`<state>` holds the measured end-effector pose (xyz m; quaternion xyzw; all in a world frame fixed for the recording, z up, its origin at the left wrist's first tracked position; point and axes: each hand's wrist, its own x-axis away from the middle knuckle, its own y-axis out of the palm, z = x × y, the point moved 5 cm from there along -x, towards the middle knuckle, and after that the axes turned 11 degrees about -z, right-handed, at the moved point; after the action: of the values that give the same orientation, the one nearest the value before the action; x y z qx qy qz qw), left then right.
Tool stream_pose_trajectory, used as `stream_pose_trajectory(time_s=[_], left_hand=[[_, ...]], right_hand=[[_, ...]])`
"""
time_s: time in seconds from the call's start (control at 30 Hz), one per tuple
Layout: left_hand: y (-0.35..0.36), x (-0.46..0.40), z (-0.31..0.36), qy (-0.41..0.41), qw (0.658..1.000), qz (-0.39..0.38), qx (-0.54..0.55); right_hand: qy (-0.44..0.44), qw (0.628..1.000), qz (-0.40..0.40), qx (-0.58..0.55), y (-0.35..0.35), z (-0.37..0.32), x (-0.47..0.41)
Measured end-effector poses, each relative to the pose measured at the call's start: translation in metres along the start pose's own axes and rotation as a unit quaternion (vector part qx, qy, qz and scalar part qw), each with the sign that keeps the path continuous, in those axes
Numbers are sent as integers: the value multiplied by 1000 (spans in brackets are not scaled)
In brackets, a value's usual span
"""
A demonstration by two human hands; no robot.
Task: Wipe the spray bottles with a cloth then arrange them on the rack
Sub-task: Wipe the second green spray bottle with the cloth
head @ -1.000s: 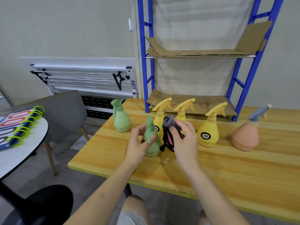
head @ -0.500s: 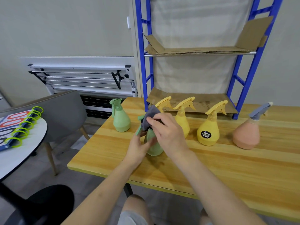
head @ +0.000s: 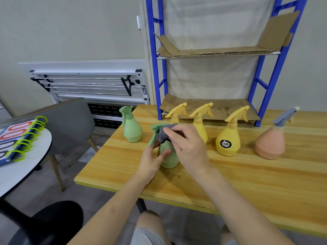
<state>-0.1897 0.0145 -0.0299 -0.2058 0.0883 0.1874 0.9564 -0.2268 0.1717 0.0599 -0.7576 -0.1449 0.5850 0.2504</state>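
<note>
Currently wiping: left hand (head: 152,160) is gripping the green spray bottle (head: 168,155) standing on the counter (head: 247,183), right hand (head: 187,147) is pinching the grey cloth (head: 165,132) over its nozzle. Next, likely wiping the body, then lifting to the blue rack (head: 254,85); five bottles are waiting behind

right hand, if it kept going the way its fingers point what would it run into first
The right hand points left and away with the grey cloth. Past the near green bottle it is wiping, the far green bottle looks likeliest, though depth is unclear.
</note>
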Motion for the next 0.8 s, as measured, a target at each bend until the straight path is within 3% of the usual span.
stream_pose_trajectory(time_s=[0.13,0.37,0.47,0.57,0.7,0.8], left_hand=[[0,0,0,3,1000,3,10],[-5,0,-6,5,1000,-21,6],[-8,0,-6,2,999,-38,13],[-10,0,-5,4,999,-42,9],[-11,1,-2,11,1000,-28,-2],[-12,2,4,13,999,-16,-36]], right_hand=[[-20,998,-37,39,15,3,-5],[127,983,-54,-119,31,38,38],[211,959,-102,-158,36,57,62],[230,948,-147,-164,30,61,66],[270,931,-61,-239,14,47,39],[305,891,-78,-327,32,36,30]])
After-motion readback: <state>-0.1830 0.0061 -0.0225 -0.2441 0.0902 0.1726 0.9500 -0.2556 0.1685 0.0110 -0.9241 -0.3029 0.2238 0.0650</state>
